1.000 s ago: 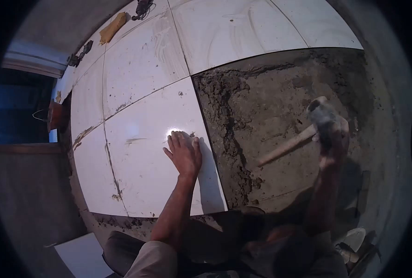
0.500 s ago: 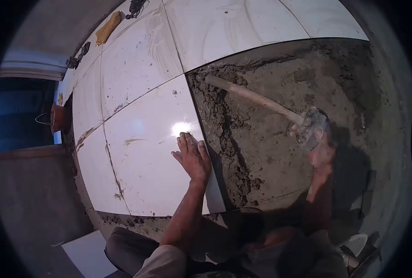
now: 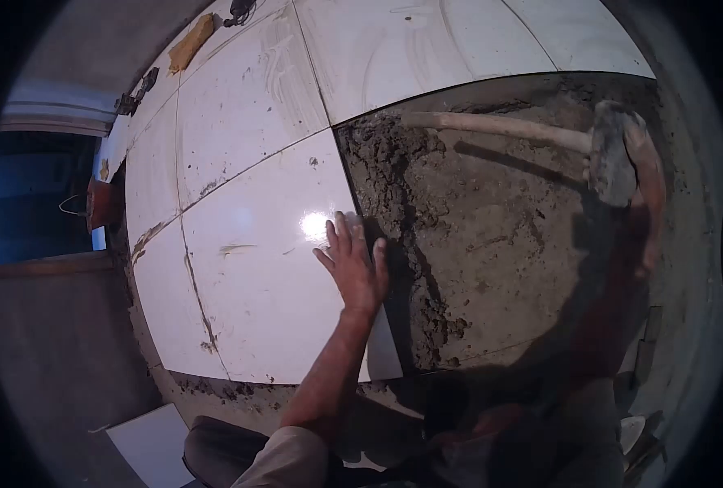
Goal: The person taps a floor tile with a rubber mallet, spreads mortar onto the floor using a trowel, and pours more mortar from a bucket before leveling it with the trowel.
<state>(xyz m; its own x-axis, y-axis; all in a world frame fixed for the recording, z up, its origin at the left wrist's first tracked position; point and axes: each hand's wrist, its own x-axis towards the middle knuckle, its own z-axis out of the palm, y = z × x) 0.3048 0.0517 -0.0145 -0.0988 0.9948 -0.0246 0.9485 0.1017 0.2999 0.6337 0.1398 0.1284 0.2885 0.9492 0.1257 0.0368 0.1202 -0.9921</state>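
Right hand (image 3: 646,167) wrapped round the head of the mallet (image 3: 609,154), up over the grey mortar (image 3: 500,244), wooden handle (image 3: 500,126) running leftward, butt toward the white tile's (image 3: 268,281) far corner; and the left hand (image 3: 357,272), nearer that tile, lies fingers spread, gripping nothing, at its right edge.
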